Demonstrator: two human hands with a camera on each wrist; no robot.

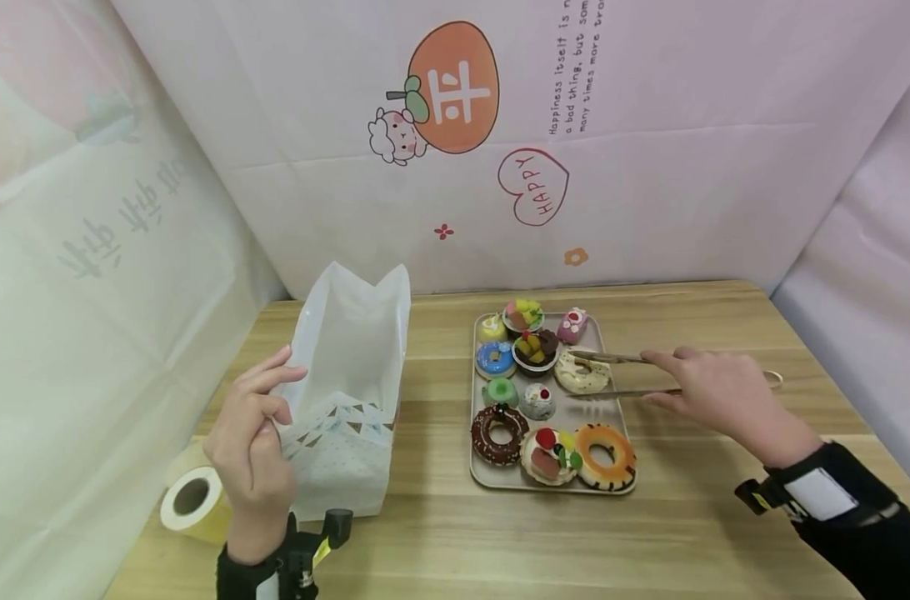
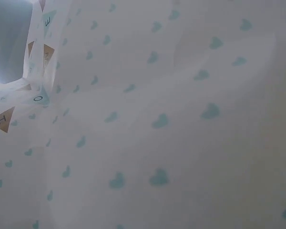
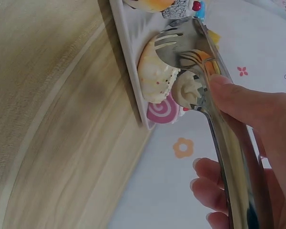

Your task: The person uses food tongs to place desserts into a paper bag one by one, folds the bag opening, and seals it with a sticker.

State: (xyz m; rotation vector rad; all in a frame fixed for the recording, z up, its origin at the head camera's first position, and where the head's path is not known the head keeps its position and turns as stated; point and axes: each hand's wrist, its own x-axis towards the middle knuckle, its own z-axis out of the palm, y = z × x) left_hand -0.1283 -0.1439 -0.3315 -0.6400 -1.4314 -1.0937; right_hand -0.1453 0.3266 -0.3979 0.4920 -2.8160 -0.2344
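Observation:
My left hand holds the left edge of a white paper bag, its bent fingers over that edge. The bag stands upright with its mouth open; its heart-patterned wall fills the left wrist view. My right hand grips metal tongs. The tongs' arms are spread apart around a cream-coloured doughnut at the right side of a tray. One tip lies over the doughnut's upper part, the other beside its lower edge. From the right wrist view, I cannot tell whether the tongs press on it.
Toy cakes and doughnuts crowd the tray, among them a chocolate doughnut, an orange-brown ring doughnut and a fruit tart. A roll of tape stands left of the bag. A printed cloth hangs behind the wooden table.

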